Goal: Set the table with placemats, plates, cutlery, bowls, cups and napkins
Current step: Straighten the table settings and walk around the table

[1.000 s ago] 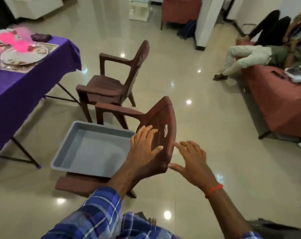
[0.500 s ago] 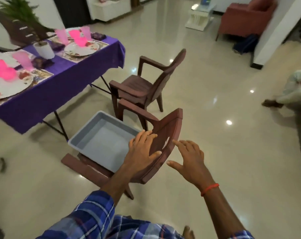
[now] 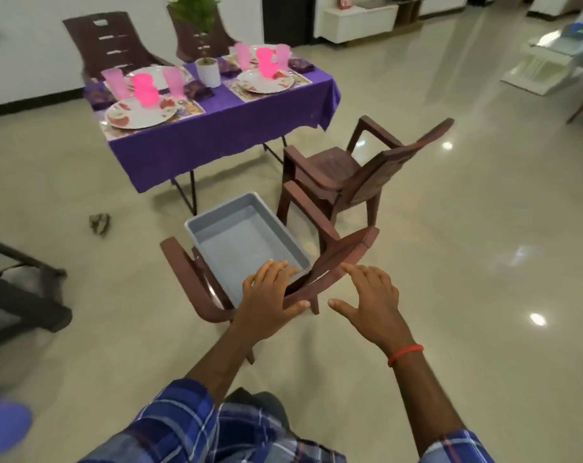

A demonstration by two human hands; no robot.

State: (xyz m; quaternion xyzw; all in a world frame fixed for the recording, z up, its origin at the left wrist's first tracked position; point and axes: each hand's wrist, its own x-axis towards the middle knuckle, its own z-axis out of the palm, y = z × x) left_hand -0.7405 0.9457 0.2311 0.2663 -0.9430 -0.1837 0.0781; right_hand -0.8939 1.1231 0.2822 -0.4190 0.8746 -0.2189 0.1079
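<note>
Seemingly to shift it, the left hand (image 3: 270, 305) curls its fingers over the backrest of the brown plastic chair (image 3: 346, 253), the right hand (image 3: 373, 302) has its fingers spread just beside, an empty grey tub (image 3: 243, 242) sits on its seat, and plates (image 3: 139, 111) and pink cups (image 3: 144, 91) stand on the desk (image 3: 216, 142) beyond.

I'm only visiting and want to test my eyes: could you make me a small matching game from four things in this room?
Things:
1. grey tub
2. plant
3. left hand
4. cups

Place, colour or state:
A. pink
B. grips the back of the nearest chair
C. sits on that chair's seat
D. stands in a white pot on the table

Pairs: 1-C, 2-D, 3-B, 4-A.
</note>
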